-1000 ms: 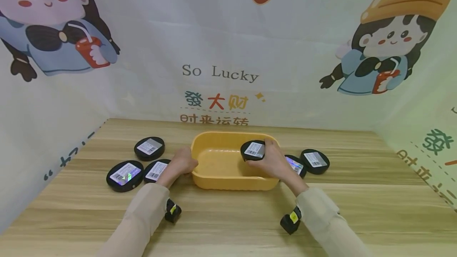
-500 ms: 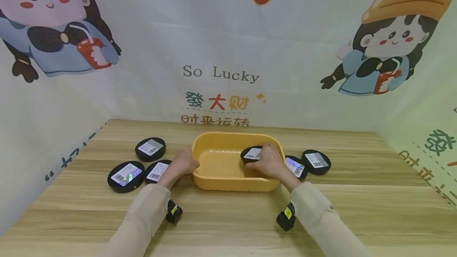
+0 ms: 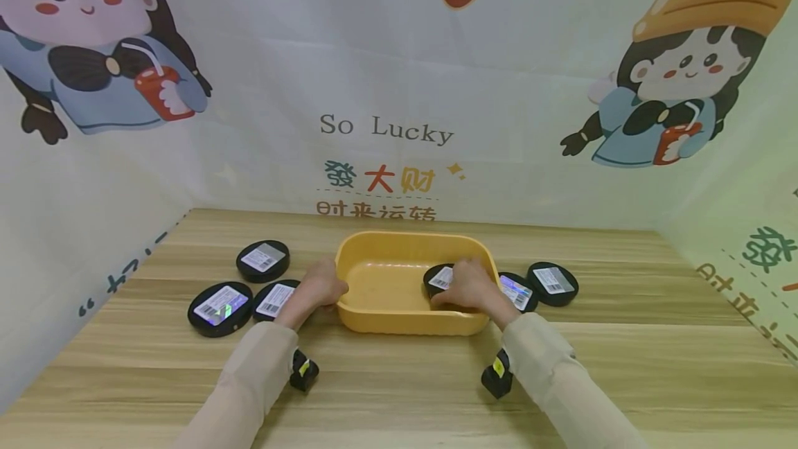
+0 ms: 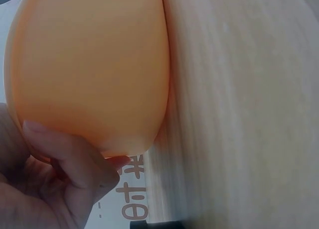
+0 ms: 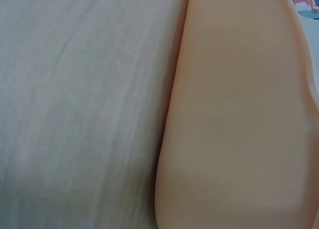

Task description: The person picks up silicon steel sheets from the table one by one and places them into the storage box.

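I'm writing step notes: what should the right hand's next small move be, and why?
Probably release the black disc once it rests on the floor of the yellow tray: the right hand holds it low inside, bare floor shows beside it, and the left hand grips the tray's left end.

Wood-grain worktop (image 3: 399,386) here, yellow tub (image 3: 411,322) sitting centrally, three labelled black discs (image 3: 262,260) on its left, two more discs (image 3: 552,284) right!
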Demonstrator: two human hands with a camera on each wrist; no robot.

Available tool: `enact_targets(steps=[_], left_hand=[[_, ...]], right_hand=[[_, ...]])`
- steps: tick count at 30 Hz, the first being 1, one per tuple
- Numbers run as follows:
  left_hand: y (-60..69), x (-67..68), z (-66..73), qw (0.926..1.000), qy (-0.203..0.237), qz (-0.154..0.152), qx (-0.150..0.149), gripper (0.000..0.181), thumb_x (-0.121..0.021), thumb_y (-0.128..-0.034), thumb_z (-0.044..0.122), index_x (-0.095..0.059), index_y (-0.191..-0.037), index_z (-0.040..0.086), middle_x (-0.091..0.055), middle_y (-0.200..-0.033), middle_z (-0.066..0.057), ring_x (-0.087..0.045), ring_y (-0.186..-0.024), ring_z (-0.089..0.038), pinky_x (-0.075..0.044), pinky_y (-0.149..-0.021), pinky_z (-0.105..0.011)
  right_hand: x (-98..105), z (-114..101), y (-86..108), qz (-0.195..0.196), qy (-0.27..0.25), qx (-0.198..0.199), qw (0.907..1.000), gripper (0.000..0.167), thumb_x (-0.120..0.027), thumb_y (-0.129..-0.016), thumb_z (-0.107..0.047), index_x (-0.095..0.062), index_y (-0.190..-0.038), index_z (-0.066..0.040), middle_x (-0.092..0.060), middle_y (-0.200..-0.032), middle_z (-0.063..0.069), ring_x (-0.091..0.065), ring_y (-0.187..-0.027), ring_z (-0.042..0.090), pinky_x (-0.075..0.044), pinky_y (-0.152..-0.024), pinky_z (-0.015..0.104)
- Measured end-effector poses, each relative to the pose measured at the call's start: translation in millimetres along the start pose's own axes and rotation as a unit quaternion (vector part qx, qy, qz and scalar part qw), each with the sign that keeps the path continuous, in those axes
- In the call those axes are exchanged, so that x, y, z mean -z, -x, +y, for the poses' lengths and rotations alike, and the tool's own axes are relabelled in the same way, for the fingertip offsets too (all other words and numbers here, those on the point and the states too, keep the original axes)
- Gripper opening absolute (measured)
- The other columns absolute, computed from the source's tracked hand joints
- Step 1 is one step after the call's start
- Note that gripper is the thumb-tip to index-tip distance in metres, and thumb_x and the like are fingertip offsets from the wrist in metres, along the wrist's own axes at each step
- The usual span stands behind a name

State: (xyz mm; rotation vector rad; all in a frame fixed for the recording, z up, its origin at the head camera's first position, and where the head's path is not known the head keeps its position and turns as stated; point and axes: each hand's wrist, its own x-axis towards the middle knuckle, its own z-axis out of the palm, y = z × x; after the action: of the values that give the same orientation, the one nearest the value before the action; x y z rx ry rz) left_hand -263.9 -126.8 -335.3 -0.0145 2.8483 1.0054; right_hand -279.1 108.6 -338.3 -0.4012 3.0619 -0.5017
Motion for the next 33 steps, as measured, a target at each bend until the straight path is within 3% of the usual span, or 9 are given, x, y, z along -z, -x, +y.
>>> enact_targets(steps=[12,19,23,28,33], left_hand=[[0.0,-1.1,-1.4,0.9999,0.011,0.000,0.000,0.004,-0.046,-0.0733,-0.006,-0.049,-0.072,-0.003,-0.044,-0.052,-0.005,-0.038,-0.035,-0.007,-0.031,-0.034,-0.015],[-0.4,-1.2,-1.9,0.9999,0.004,0.009,-0.013,0.008,-0.047,-0.0718,-0.005,-0.046,-0.066,0.000,-0.041,-0.049,-0.003,-0.036,-0.034,-0.007,-0.029,-0.033,-0.014],[-0.8,-2.1,-2.2,0.9998,0.000,0.010,-0.014,0.008,-0.047,-0.0714,-0.005,-0.046,-0.066,0.001,-0.042,-0.050,-0.003,-0.036,-0.034,-0.007,-0.029,-0.034,-0.014],[-0.6,-2.0,-2.2,1.0000,0.003,0.004,-0.007,0.007,-0.047,-0.0724,-0.004,-0.047,-0.067,0.000,-0.042,-0.051,-0.004,-0.037,-0.035,-0.007,-0.030,-0.034,-0.015],[-0.6,-0.5,-1.5,1.0000,-0.002,0.001,0.000,0.006,-0.047,-0.0730,-0.003,-0.047,-0.068,0.000,-0.042,-0.053,-0.004,-0.037,-0.036,-0.007,-0.030,-0.035,-0.015]], right_hand=[[-3,-3,0.5,-0.057,0.032,-0.016,0.9977,0.043,-0.073,-0.066,-0.028,-0.056,-0.087,0.005,-0.049,-0.079,0.010,-0.044,-0.084,0.029,-0.035,-0.072,0.038],[-3,-7,0.4,-0.053,0.059,-0.019,0.9967,0.041,-0.072,-0.067,-0.027,-0.056,-0.083,0.006,-0.047,-0.077,0.011,-0.044,-0.084,0.031,-0.034,-0.072,0.039],[-2,-10,3.0,-0.052,0.065,-0.023,0.9963,0.048,-0.073,-0.067,-0.026,-0.052,-0.090,0.011,-0.045,-0.080,0.014,-0.044,-0.086,0.033,-0.034,-0.075,0.041],[2,-11,9.6,-0.035,0.031,-0.028,0.9985,0.054,-0.074,-0.066,-0.022,-0.048,-0.099,0.012,-0.046,-0.086,0.018,-0.044,-0.090,0.035,-0.039,-0.077,0.041],[10,-10,15.7,-0.019,0.002,-0.017,0.9997,0.046,-0.074,-0.066,-0.019,-0.050,-0.095,0.008,-0.048,-0.083,0.014,-0.046,-0.085,0.029,-0.042,-0.073,0.038]])
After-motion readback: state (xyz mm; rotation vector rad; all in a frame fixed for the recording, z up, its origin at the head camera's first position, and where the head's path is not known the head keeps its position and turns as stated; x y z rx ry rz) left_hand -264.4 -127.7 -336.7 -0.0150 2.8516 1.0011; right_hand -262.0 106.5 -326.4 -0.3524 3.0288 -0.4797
